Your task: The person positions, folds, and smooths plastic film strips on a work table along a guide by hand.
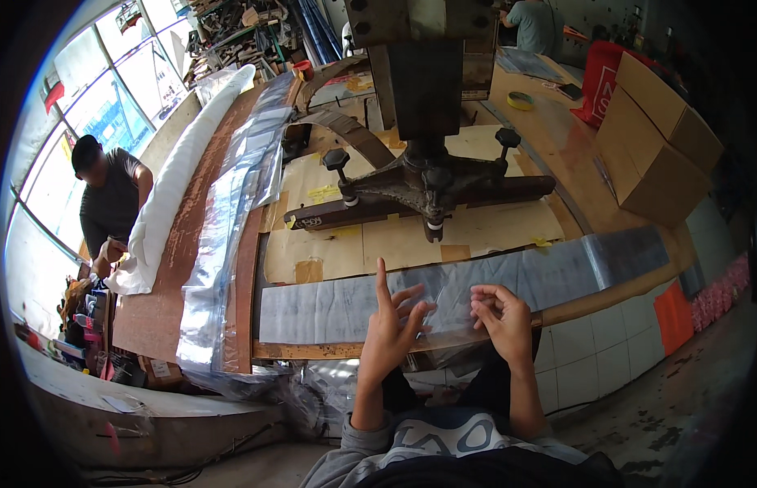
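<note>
- Lane, above grey sheeting (626,254), right of right hand (509,324): unobstructed.
- Press foot (434,180), dark metal, with crossbar (526,189): central obstacle, beyond both hands.
- Carton (648,154), brown: obstacle, far right.
- White roll (183,167): low obstacle, left.

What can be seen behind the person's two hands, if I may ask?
Behind the left hand and right hand, a greyish strip lies along the wooden table edge. The parts directly covered by the hands cannot be seen.
</note>
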`<state>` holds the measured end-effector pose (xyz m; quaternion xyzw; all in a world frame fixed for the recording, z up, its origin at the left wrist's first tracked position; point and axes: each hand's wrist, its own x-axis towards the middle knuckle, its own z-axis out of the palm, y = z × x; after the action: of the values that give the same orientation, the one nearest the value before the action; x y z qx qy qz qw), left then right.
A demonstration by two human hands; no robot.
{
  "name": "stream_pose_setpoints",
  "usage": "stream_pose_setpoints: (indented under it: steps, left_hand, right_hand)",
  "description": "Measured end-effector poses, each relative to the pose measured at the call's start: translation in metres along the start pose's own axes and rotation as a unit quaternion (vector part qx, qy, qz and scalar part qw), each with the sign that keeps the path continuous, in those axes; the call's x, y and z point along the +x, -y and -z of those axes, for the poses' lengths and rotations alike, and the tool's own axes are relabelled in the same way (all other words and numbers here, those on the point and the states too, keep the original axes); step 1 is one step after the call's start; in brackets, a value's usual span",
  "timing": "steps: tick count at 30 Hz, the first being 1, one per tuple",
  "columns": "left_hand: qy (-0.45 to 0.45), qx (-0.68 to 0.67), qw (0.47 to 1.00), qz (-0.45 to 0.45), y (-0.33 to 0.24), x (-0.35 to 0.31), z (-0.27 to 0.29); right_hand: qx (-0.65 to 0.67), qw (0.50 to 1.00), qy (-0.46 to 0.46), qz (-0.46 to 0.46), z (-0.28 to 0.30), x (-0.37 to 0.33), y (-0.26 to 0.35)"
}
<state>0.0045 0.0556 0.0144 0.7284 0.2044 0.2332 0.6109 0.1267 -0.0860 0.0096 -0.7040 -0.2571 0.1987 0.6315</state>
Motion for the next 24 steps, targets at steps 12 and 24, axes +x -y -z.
stream_pose_setpoints:
  steps: [12,24]
  left_hand:
    - [0.001,0.071,0.993,-0.094,-0.013,-0.055,-0.016]
    - [-0.028,0.145,0.979,-0.141,-0.009,-0.060,-0.018]
  right_hand:
    - [-0.039,0.993,-0.088,0.074,-0.018,0.024,-0.006]
    - [-0.023,0.992,-0.095,0.083,-0.024,0.031,-0.015]
